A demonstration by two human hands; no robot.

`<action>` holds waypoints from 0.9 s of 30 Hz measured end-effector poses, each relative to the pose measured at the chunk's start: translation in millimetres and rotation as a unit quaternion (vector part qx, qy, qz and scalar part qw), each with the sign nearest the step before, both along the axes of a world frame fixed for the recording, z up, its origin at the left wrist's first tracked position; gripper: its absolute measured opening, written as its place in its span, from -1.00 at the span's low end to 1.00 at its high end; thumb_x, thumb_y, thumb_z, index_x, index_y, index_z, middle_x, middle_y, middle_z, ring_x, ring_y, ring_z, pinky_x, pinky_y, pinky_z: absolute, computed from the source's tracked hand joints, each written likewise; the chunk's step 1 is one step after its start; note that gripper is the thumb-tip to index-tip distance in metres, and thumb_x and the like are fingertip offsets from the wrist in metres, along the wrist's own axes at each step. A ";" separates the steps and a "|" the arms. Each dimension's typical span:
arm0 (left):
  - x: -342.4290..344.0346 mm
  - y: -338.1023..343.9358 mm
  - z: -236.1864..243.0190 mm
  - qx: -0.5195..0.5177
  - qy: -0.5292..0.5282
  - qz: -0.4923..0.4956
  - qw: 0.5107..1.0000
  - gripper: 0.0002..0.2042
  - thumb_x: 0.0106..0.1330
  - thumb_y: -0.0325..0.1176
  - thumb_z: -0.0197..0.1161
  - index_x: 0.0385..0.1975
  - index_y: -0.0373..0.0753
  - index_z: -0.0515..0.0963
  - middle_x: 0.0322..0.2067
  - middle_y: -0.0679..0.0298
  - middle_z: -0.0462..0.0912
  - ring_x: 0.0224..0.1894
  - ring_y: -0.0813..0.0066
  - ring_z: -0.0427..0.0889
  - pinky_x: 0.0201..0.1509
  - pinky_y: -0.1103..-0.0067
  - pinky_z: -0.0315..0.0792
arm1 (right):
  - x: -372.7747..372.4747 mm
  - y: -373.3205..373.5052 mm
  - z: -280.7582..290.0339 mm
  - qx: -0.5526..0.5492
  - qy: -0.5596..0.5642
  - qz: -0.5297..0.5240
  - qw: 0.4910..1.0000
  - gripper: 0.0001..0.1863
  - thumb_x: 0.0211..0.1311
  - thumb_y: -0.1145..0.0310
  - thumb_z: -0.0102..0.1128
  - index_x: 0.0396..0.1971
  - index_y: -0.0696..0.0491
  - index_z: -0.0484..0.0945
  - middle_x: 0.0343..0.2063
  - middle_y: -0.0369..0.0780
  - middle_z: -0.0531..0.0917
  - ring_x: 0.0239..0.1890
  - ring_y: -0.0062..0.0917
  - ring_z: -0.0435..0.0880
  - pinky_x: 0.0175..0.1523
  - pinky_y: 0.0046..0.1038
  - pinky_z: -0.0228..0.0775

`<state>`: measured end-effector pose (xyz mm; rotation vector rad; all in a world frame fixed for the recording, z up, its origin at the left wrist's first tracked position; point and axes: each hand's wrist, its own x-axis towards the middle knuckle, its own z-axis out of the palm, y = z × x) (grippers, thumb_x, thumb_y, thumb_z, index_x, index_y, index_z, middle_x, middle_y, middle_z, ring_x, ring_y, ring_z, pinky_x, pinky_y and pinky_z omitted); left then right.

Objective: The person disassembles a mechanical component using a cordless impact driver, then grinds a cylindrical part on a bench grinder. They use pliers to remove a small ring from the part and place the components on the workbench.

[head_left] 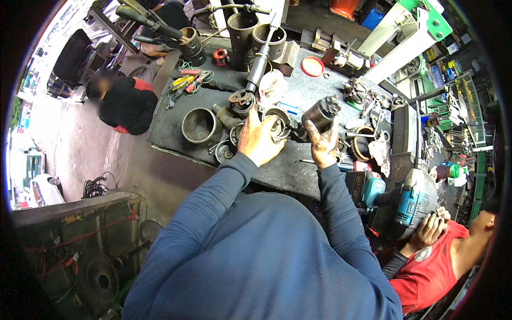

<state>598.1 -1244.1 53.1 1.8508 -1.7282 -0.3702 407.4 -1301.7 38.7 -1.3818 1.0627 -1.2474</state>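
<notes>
While lugged metal cylinder [319, 113] is clamped by right hand [324, 143] near front edge of workbench [282, 172], metal ring [278, 141] is gripped by left hand [260, 140]; paired handling seems underway, steadiness needed.

A dark, knobby-ended cylinder [319, 113] tilts right of a round metal part [278, 127].

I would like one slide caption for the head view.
At a cluttered workbench, the left hand touches a round metal part; the right hand holds a dark metal cylinder.
</notes>
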 end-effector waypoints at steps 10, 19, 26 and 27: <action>6.0 3.3 -2.9 -0.015 -0.001 -0.014 1.000 -0.38 -0.16 -0.21 0.62 -0.02 -0.25 0.62 0.22 -0.26 0.28 0.08 -0.19 0.57 0.14 0.21 0.54 | -26.5 -9.2 11.5 0.080 -0.208 -0.045 0.974 -0.52 0.31 0.45 0.31 0.16 0.08 0.33 -0.09 -0.21 0.56 -0.15 -0.48 0.60 -0.06 -0.39 0.54; 19.7 12.4 -12.6 -0.094 0.062 -0.021 0.993 -0.44 -0.17 -0.28 0.64 -0.08 -0.26 0.64 0.00 -0.06 0.48 0.09 0.01 0.51 0.23 0.29 0.44 | -37.3 -14.4 2.7 0.112 0.185 -0.094 0.972 -0.44 0.12 0.28 0.47 0.05 0.22 0.46 -0.20 -0.09 0.68 -0.20 -0.42 0.66 -0.06 -0.39 0.52; 48.7 31.6 -17.4 -0.069 0.246 -0.008 0.967 -0.49 0.02 -0.35 0.56 -0.04 -0.44 0.58 0.00 0.15 0.57 0.01 0.39 0.61 0.15 0.48 0.48 | -11.3 -33.0 -60.5 0.028 0.355 0.013 0.934 -0.24 0.02 0.26 0.50 0.19 0.28 0.39 0.01 0.14 0.61 0.10 -0.03 0.61 0.20 -0.23 0.43; 51.5 34.3 -18.2 -0.070 0.279 0.005 0.958 -0.49 0.01 -0.36 0.56 -0.02 -0.42 0.58 -0.03 0.15 0.62 -0.01 0.40 0.62 0.14 0.49 0.48 | -5.2 -34.5 -62.6 -0.024 0.378 0.020 0.925 -0.24 0.01 0.26 0.51 0.19 0.28 0.39 0.01 0.16 0.61 0.09 0.02 0.60 0.20 -0.22 0.43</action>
